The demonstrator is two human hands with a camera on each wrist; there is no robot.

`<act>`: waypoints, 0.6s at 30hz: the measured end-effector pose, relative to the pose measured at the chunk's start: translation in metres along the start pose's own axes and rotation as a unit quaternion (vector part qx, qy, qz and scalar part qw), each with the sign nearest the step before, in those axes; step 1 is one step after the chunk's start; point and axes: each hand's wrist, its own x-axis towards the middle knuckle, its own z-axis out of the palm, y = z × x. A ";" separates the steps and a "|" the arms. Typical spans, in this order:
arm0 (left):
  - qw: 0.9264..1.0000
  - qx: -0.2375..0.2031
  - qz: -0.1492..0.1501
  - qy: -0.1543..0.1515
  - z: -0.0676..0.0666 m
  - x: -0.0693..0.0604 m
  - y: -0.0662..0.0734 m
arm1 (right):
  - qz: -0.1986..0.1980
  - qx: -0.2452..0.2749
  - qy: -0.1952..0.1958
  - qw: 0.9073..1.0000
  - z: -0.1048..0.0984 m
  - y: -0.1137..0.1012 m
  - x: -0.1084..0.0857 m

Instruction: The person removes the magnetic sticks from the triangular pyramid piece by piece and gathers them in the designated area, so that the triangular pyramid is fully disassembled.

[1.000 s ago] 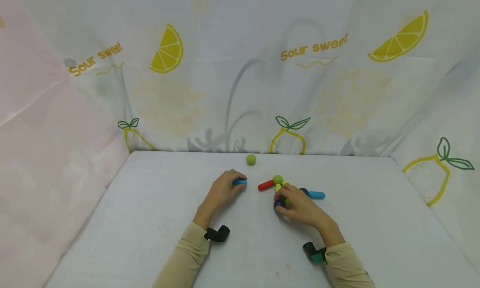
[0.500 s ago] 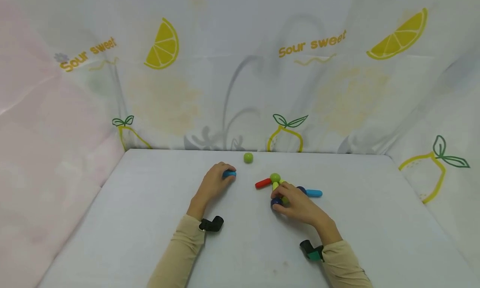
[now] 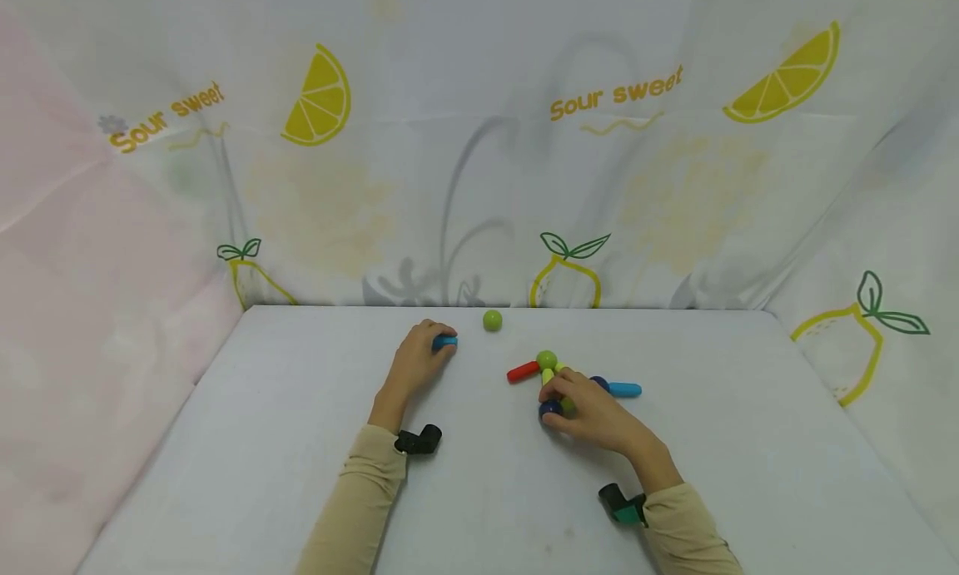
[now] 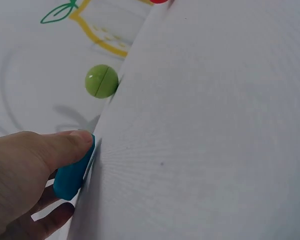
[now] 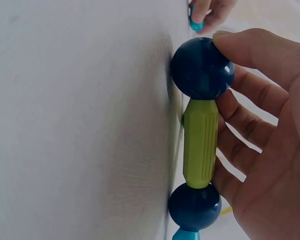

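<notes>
My left hand pinches a blue rod near the table's back left. In the left wrist view the thumb lies on the blue rod. My right hand grips a dark blue ball with the thumb on it and the fingers curled behind. A yellow-green rod links it to another dark blue ball, with a blue rod beyond. A green ball joins a red rod and yellow-green rods, partly hidden by the right hand.
A loose green ball sits at the back edge of the white table, between the hands. Behind the table hangs a pale cloth printed with lemons. Each wrist bears a small black camera.
My left hand has moved left and a little back, carrying the blue rod away from the joined pieces. My right hand keeps its grip on the dark blue ball, nearly still.
</notes>
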 end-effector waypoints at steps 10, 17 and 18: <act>1.000 0.017 0.002 0.019 0.003 0.000 -0.002 | -0.007 0.000 0.000 1.000 0.000 0.000 0.000; 0.999 0.030 0.001 0.014 0.005 -0.001 -0.002 | -0.007 0.002 -0.004 1.000 0.000 -0.001 0.000; 0.999 0.030 0.003 0.015 0.005 -0.001 -0.002 | -0.007 0.002 -0.003 1.000 -0.001 -0.001 0.000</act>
